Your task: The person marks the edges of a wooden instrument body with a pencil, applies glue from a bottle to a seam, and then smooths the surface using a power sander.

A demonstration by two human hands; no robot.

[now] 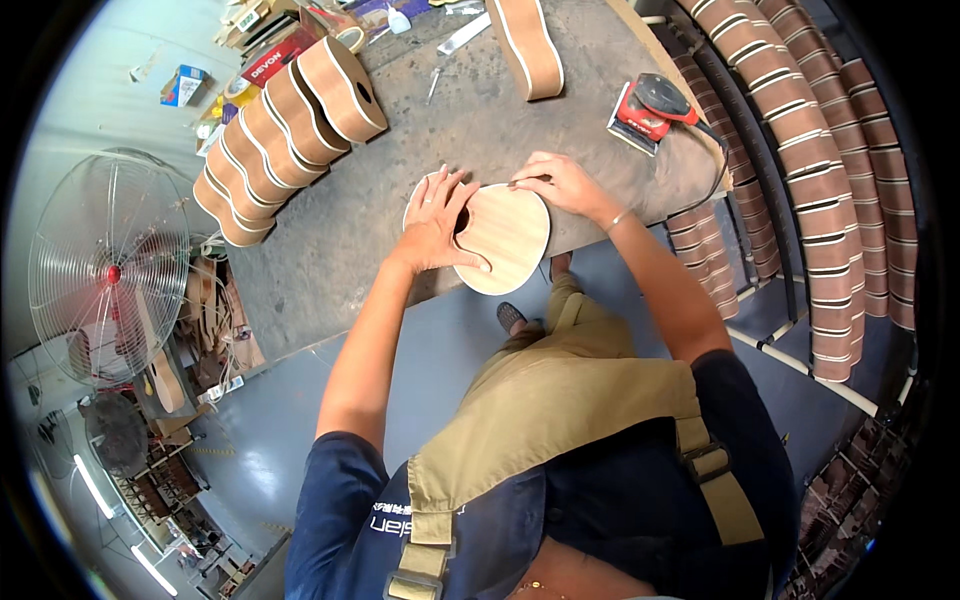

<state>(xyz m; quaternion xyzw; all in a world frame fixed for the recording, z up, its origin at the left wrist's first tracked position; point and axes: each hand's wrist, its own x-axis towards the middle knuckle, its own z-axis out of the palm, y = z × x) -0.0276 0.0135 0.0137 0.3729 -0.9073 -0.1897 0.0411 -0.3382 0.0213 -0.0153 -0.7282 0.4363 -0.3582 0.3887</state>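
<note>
A small pale wooden ukulele body (507,240) with a white-bound edge and a dark round soundhole lies at the near edge of the bench. My left hand (437,222) rests across its left part, fingers spread and thumb stretched out on the top, covering some of the soundhole. At the far right rim of the body is my right hand (556,182), with thumb and fingers pinched together. Whatever sits between those fingertips is too small to make out.
Several ukulele bodies (290,120) stand in a row at the bench's far left. Another body (527,50) lies at the back. A red-and-black sander (645,110) with a cord is at the right. Racked bodies (800,150) stand beyond it; a caged fan (112,270) is at the left.
</note>
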